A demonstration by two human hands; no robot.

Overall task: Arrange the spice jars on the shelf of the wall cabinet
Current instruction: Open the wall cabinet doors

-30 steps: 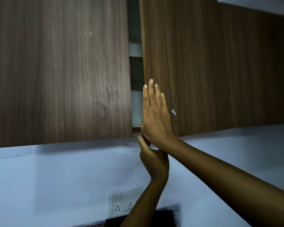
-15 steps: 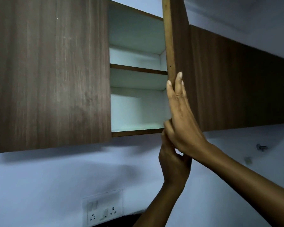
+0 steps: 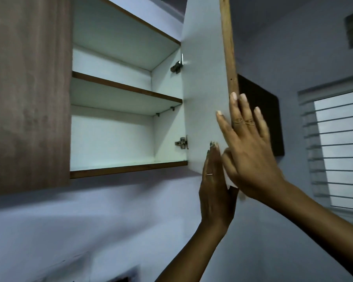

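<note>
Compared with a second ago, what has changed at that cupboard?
The cupboard door has swung from nearly shut to wide open, showing bare white shelves with no jars in sight. The right hand still lies flat on the door's edge, and the left hand stays under its bottom corner. The neighbouring door remains closed.

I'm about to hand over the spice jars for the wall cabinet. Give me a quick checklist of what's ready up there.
1. White-lined wooden cabinet door swung open: ok.
2. Lower white shelf free of clutter: ok.
3. Middle white shelf: top surface cannot tell from below.
4. Left hand free to take a jar: not ok, flat on the door.
5. Right hand free: not ok, against the door edge.
6. Spice jars within view: not ok.
</note>
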